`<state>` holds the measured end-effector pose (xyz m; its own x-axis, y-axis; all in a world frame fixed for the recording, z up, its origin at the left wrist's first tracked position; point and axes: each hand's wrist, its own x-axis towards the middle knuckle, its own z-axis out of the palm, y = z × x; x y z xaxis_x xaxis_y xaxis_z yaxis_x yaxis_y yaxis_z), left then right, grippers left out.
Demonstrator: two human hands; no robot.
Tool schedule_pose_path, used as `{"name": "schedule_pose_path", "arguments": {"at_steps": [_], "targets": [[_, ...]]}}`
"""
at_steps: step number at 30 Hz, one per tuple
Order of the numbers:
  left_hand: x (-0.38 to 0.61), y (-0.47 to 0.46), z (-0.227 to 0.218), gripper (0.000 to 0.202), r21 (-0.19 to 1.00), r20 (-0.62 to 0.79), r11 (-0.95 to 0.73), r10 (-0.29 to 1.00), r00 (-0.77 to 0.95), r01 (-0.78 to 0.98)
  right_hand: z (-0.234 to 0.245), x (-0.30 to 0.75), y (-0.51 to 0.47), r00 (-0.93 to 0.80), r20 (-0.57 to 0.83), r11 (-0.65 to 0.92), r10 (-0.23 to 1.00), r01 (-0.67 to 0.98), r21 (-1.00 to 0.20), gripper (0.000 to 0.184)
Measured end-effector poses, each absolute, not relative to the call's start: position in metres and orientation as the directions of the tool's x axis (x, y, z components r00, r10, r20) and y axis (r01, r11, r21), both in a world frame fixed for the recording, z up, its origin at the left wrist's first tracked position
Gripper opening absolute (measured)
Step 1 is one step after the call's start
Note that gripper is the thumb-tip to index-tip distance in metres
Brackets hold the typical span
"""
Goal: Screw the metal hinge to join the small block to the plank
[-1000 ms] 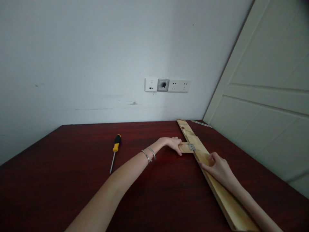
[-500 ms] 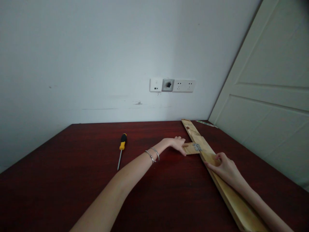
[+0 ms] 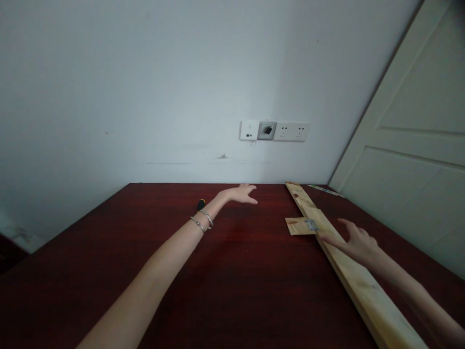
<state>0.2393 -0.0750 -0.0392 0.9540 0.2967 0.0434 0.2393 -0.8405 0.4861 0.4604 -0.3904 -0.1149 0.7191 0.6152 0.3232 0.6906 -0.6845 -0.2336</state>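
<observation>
A long pale wooden board (image 3: 348, 257) runs from the front right toward the wall. From its left side a short wooden piece (image 3: 298, 226) juts out, joined by a metal hinge (image 3: 311, 224). My right hand (image 3: 358, 245) is over the board close to the hinge, thumb and fingers apart, holding nothing. Whether it touches the wood I cannot tell. To the left of the short piece, my left hand (image 3: 242, 193) hovers above the table with spread fingers and nothing in it. My left forearm hides most of a screwdriver; its black and yellow handle (image 3: 201, 204) shows.
The dark red tabletop (image 3: 247, 281) reaches back to a white wall with sockets (image 3: 291, 132) just above it. A pale panelled door (image 3: 417, 145) stands along the right. A thin printed strip (image 3: 326, 190) lies near the far right corner.
My left hand has let go of the short wooden piece and moved left and back. My right hand has opened and lifted somewhat from the board. The view has shifted slightly left.
</observation>
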Motion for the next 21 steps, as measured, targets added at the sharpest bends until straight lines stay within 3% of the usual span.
{"name": "schedule_pose_path", "arguments": {"at_steps": [3,5,8,11,16,21], "targets": [[0.205,-0.033,-0.039,0.063,0.579,0.131,-0.757,0.453,0.882,0.303,-0.082,0.436,-0.362,0.630,0.358,-0.578,0.689,0.776,-0.252,0.074],[0.181,-0.008,-0.047,0.053,0.649,0.170,-0.675,0.579,0.797,0.352,-0.062,0.409,-0.333,0.545,0.298,-0.453,0.784,0.830,-0.326,0.063],[0.140,0.022,-0.069,0.039,0.747,0.194,-0.513,0.777,0.599,0.423,-0.042,0.361,-0.277,0.463,0.160,-0.380,0.872,0.845,-0.377,0.055],[0.095,0.039,-0.097,0.029,0.825,0.157,-0.333,0.911,0.382,0.456,-0.038,0.317,-0.217,0.390,0.116,-0.316,0.914,0.860,-0.401,0.049],[0.037,0.046,-0.135,0.032,0.904,0.085,-0.166,0.973,0.213,0.395,-0.048,0.267,-0.137,0.337,-0.085,-0.338,0.938,0.827,-0.449,0.050],[0.022,0.048,-0.152,0.032,0.923,0.110,-0.169,0.977,0.184,0.346,-0.064,0.224,-0.097,0.295,-0.192,-0.352,0.936,0.793,-0.497,0.054]]}}
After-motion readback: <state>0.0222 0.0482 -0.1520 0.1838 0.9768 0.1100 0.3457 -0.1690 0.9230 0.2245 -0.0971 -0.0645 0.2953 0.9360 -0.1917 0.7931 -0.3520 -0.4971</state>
